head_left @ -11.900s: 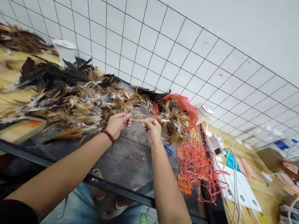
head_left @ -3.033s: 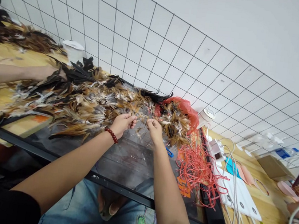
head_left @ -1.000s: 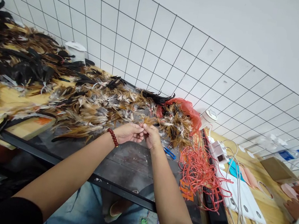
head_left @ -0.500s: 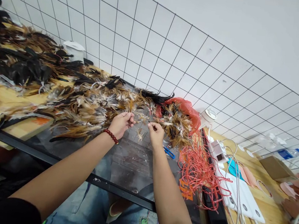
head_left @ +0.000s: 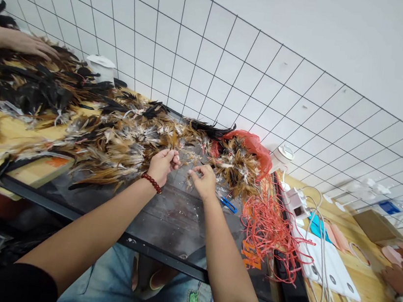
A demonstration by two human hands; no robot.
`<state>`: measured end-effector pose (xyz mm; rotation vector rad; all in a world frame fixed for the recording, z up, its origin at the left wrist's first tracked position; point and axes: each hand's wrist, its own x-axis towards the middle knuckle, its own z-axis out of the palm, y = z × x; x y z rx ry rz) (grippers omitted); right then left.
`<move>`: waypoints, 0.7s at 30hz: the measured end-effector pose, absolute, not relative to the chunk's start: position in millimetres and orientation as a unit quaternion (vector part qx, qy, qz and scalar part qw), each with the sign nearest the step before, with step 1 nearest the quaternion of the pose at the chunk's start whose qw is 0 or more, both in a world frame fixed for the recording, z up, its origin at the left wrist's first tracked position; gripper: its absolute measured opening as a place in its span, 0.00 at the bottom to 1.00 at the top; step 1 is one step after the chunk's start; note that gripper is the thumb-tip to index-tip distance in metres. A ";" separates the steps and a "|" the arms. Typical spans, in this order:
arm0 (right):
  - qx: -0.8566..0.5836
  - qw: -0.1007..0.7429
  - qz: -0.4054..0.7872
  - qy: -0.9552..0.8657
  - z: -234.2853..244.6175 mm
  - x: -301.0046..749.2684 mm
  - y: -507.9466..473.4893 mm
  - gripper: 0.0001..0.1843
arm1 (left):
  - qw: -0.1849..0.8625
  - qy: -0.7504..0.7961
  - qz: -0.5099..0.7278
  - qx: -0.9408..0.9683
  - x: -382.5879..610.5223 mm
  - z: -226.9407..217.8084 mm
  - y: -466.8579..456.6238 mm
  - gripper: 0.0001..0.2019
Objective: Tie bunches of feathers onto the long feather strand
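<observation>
My left hand (head_left: 161, 166), with a red bead bracelet (head_left: 152, 182) at its wrist, is closed in a pinch. A golden-brown feather (head_left: 171, 140) stands up from its fingertips and appears to be held there. To its right, my right hand (head_left: 204, 181) is closed too, thumb and finger together, over the dark tabletop (head_left: 174, 216). Whatever it holds is too small to make out. Bits of pale fluff (head_left: 190, 158) lie just beyond and between the hands. A large pile of brown and white feathers (head_left: 121, 143) spreads beside my left hand.
Right of my hands are a blue-handled tool (head_left: 228, 204), a feather bunch (head_left: 238, 168), a red plastic bag (head_left: 256, 148) and tangled red strings (head_left: 268, 234). A wire grid (head_left: 212, 68) stands behind. Another person's hand (head_left: 30, 44) is over the far-left feathers; cables (head_left: 323, 266) run at right.
My right hand has moved left, closer to my left hand. My left hand has shifted slightly left with the feather. Another person's hand has come in at the far left.
</observation>
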<state>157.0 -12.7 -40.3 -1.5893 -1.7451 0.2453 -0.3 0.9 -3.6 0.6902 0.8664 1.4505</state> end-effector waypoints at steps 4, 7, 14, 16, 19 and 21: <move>-0.600 0.327 0.078 -0.726 -41.4 151.7 -15.7 0.07 | 0.596 0.381 0.641 0.298 1.2 -3.0 0.8 0.08; -0.563 0.358 0.085 -0.740 -44.0 151.1 -12.9 0.04 | 0.565 0.384 0.672 0.286 2.5 -2.9 2.8 0.07; -0.570 0.512 0.123 -0.630 -47.8 159.3 -2.8 0.06 | 0.507 0.396 0.724 0.247 0.2 -4.0 8.7 0.09; -0.572 0.518 0.132 -0.622 -48.2 159.7 -2.3 0.07 | 0.505 0.400 0.724 0.246 -0.1 -4.8 8.8 0.09; -0.565 0.505 0.138 -0.637 -49.2 157.8 -2.8 0.07 | 0.504 0.409 0.718 0.249 1.6 -7.8 9.4 0.08; -0.565 0.484 0.122 -0.657 -49.4 156.1 -4.3 0.06 | 0.501 0.419 0.712 0.258 4.0 -11.8 10.3 0.08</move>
